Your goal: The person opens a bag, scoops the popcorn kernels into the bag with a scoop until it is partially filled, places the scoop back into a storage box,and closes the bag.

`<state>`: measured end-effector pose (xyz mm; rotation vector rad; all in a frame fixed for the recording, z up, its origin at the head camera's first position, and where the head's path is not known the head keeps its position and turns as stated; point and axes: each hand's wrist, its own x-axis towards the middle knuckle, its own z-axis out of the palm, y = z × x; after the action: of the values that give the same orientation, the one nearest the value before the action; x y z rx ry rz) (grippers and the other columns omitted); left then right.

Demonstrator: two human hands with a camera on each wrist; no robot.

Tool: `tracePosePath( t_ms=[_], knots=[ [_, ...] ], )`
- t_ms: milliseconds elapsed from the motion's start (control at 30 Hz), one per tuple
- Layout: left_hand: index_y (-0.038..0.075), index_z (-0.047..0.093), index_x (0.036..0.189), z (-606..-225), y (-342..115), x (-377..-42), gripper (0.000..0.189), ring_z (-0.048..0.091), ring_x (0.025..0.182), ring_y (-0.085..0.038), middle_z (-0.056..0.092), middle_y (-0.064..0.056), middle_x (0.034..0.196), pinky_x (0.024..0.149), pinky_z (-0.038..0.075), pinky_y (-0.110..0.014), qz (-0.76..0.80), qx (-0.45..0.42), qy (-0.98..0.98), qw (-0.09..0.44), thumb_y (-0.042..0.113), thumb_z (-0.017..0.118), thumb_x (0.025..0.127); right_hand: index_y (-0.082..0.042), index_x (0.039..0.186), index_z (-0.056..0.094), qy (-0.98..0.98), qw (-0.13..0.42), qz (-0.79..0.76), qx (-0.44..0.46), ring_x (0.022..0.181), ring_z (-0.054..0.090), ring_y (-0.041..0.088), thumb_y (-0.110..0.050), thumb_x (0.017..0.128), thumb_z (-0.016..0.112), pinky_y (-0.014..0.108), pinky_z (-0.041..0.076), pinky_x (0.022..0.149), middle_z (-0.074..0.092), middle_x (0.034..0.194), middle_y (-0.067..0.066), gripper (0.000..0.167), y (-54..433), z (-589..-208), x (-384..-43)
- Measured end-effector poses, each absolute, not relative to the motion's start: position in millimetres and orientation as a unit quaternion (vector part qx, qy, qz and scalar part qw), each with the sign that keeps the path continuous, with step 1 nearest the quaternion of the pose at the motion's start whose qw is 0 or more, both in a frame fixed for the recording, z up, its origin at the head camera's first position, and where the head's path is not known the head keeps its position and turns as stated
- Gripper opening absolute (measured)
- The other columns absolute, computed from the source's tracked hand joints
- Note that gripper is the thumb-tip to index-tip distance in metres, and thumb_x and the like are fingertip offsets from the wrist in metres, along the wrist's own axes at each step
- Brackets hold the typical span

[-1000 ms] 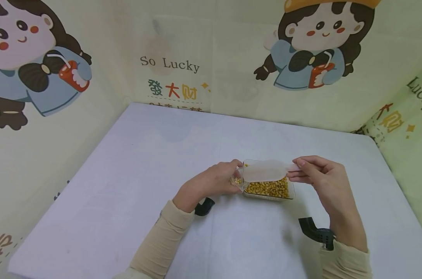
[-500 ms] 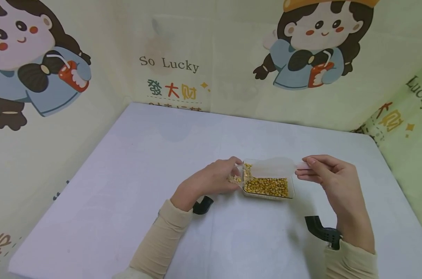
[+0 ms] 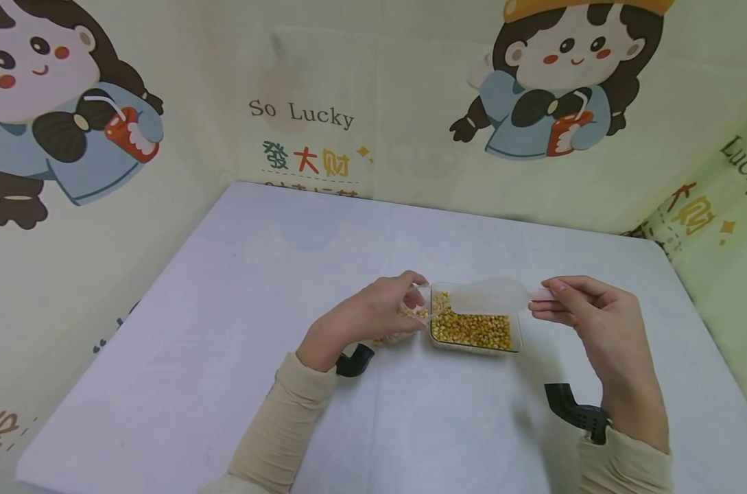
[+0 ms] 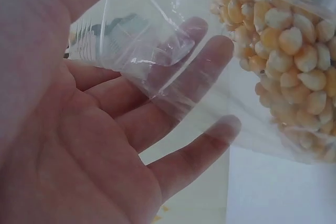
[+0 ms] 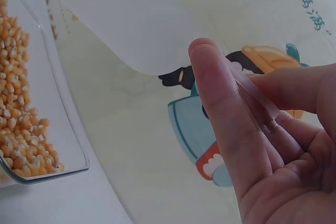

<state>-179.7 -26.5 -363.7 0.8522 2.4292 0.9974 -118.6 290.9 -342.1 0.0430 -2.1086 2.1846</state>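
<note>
A clear plastic bag (image 4: pixel 173 95) with corn kernels (image 4: pixel 291 66) bulging inside it is held by my left hand (image 3: pixel 373 309), at the left end of a clear rectangular box (image 3: pixel 516 337). Thumb and fingers are around the bag's upper part; several fingers show through the film in the left wrist view. Loose yellow corn kernels (image 3: pixel 475 331) cover the bottom of the box. Above the box's back half is a translucent white scoop (image 3: pixel 490 295). My right hand (image 3: pixel 595 319) pinches its handle between thumb and fingers, right of the box.
The box stands on a white tabletop (image 3: pixel 225 329). Wall sheets (image 3: pixel 410 137) printed with cartoon figures and lettering rise behind and beside the table. A black curved mount (image 3: pixel 573 408) sits at the right wrist, and another black mount (image 3: pixel 354 361) at the left.
My right hand has drawn the scoop to the right, uncovering kernels at the box's left end. My left hand has shifted slightly left and up, and more of the bag shows beneath it.
</note>
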Motion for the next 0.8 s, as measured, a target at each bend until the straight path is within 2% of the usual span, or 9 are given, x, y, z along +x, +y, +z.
tracePosePath(
  t_ms=[200,633,800],
  knots=[
    [0.012,0.041,0.143,-360.4,-28.3,-179.5,0.063,0.061,0.115,-0.017,0.066,-0.003,0.123,0.096,0.050,-0.034,0.374,0.295,0.857,0.195,0.027,0.073,0.091,0.007,0.107,0.067,-0.696,0.059,0.716,0.007,0.074,0.076,0.022,-0.010,0.094,0.066,0.032,0.059,0.074,0.077,0.087,0.010,0.022,291.6,-342.7,-118.2],
    [0.009,0.043,0.141,-355.7,-33.2,-179.8,0.060,0.062,0.114,-0.019,0.067,-0.007,0.120,0.097,0.049,-0.035,0.401,0.322,0.841,0.168,0.027,0.072,0.092,0.004,0.106,0.068,-0.710,0.068,0.701,-0.010,0.074,0.076,0.021,-0.014,0.093,0.068,0.029,0.059,0.073,0.078,0.088,0.008,0.022,293.5,-342.8,-118.7],
    [0.010,0.043,0.141,-353.7,-34.9,-179.3,0.061,0.061,0.112,-0.014,0.066,-0.005,0.119,0.100,0.048,-0.036,0.430,0.318,0.831,0.153,0.023,0.074,0.090,0.004,0.106,0.068,-0.713,0.066,0.698,-0.010,0.075,0.076,0.020,-0.014,0.094,0.068,0.029,0.059,0.073,0.078,0.087,0.008,0.022,295.0,-343.5,-119.0]
  ],
)
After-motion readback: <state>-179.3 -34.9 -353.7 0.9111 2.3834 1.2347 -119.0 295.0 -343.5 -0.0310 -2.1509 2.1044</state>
